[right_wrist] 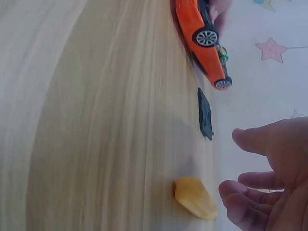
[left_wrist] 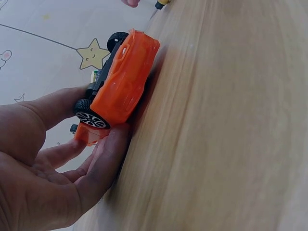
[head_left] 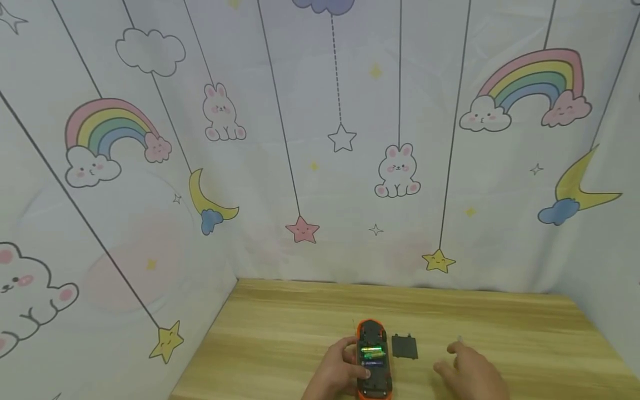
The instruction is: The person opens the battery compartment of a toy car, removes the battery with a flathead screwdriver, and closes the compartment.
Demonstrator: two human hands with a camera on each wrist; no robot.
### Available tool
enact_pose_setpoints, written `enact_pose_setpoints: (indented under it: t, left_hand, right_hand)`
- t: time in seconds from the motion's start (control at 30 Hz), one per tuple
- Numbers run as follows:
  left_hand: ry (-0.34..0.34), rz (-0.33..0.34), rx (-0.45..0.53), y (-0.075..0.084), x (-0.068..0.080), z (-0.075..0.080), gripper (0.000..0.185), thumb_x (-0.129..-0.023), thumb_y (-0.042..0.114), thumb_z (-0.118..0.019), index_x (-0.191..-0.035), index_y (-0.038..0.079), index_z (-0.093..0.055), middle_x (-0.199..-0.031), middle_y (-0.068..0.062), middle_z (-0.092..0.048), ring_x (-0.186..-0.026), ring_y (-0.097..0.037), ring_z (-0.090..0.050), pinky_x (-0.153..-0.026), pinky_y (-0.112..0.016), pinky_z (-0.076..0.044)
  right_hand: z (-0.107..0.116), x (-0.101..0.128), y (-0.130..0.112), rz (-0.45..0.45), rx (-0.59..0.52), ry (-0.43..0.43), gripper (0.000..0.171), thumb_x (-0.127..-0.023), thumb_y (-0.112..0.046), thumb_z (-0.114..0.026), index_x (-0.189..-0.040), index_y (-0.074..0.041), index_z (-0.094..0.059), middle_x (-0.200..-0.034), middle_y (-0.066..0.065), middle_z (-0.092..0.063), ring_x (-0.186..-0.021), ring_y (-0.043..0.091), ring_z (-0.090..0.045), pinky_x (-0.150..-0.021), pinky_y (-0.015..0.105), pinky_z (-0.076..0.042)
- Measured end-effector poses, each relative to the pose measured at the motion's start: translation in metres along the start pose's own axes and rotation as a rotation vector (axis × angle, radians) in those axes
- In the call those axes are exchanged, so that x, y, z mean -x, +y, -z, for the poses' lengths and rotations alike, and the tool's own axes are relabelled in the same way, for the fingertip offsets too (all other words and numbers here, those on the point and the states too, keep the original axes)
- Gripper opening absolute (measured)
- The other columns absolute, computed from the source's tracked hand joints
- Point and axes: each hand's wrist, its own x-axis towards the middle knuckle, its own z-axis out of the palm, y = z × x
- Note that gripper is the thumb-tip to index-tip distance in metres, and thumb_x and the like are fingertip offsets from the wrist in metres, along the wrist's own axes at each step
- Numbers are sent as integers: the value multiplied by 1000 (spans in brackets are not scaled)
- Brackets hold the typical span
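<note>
My left hand (head_left: 336, 368) grips an orange toy car (head_left: 372, 332), turned wheels-up on the table, with the thumb across its black underside. The car's open battery compartment shows green batteries (head_left: 372, 352) and a dark one (head_left: 372, 364). Just right of the car lies its black battery cover (head_left: 404, 346). My right hand (head_left: 472, 371) hovers further right, fingers loosely bent and holding nothing. Close by those fingers, a screwdriver (left_wrist: 162, 4) shows its yellow-and-black handle end and thin shaft in the left wrist view; its yellow handle (right_wrist: 195, 198) appears in the right wrist view.
The wood-grain table (head_left: 280, 328) reaches back to a pale curtain (head_left: 350, 255) printed with stars, rabbits and rainbows. More of the same cloth stands along the left and right sides.
</note>
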Motion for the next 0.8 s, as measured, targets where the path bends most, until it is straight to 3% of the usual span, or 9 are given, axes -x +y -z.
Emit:
enact_pose_setpoints:
  t: [0.13, 0.6, 0.8]
  left_hand:
    - [2, -1, -9, 0, 1, 0, 79, -74, -16, -78, -145, 8, -53, -102, -17, -56, -88, -29, -68, -66, -43, -64]
    - [-5, 11, -14, -1, -1, 2, 77, -76, -14, -79, -145, 9, -53, -103, -17, -57, -88, -28, -68, -66, -44, -64]
    - [-4, 1, -14, -2, -1, 2, 77, -76, -12, -79, -146, 9, -53, -102, -16, -58, -88, -27, -68, -65, -44, -63]
  right_hand:
    - [-8, 2, -11, 34, -34, -2, 62, -90, -48, -74, -125, 3, -63, -97, 9, -73, -88, 29, -70, -74, 53, -57]
    - [-36, 3, -38, 65, -165, -82, 63, -90, -46, -76, -125, 4, -62, -101, 14, -71, -89, 32, -70, -75, 52, -59]
    - [-49, 3, -44, 91, -247, -79, 61, -89, -45, -77, -125, 2, -62, -100, 9, -71, -86, 25, -68, -74, 50, -59]
